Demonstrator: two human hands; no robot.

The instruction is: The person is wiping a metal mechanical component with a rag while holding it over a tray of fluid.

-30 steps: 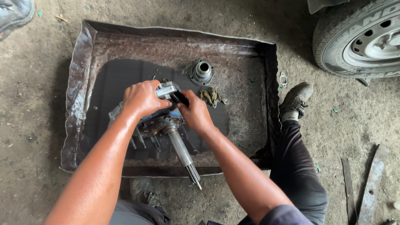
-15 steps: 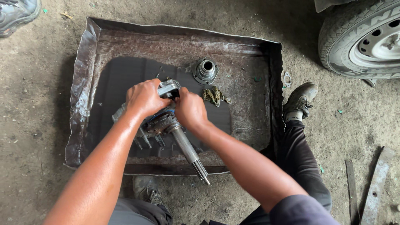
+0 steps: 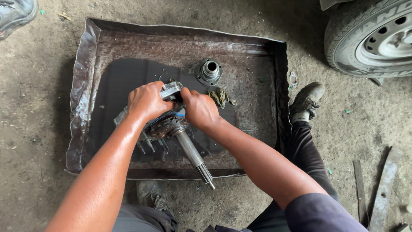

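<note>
- Gear assembly (image 3: 169, 126), greasy metal, lies in dark oily patch near middle of metal tray (image 3: 81, 86); its long splined shaft (image 3: 193, 157) points toward the person, tip reaching over tray's near rim.
- Left hand (image 3: 146, 101) sits on top of assembly's upper part, fingers curled round the housing, gripping it.
- Right hand (image 3: 199, 109) pressed against same part from other side, fingers closed; what they pinch is hidden, can't tell.
- Hands nearly touching each other over a pale metal block (image 3: 171, 91) at assembly's top.
- Short studs stick out under assembly's flange, left of shaft.
- Round flanged collar (image 3: 209, 71) stands apart, farther back in tray.
- Frayed rag (image 3: 219, 97) just beside right hand.
- Tray sits on dirt floor; person's boot (image 3: 305, 101) just beside its right edge.
- Small metal gasket (image 3: 293, 80) on ground near boot.
- Car tyre (image 3: 369, 38) at top right, well apart.
- Flat metal strips (image 3: 384, 184) lie lower right.
</note>
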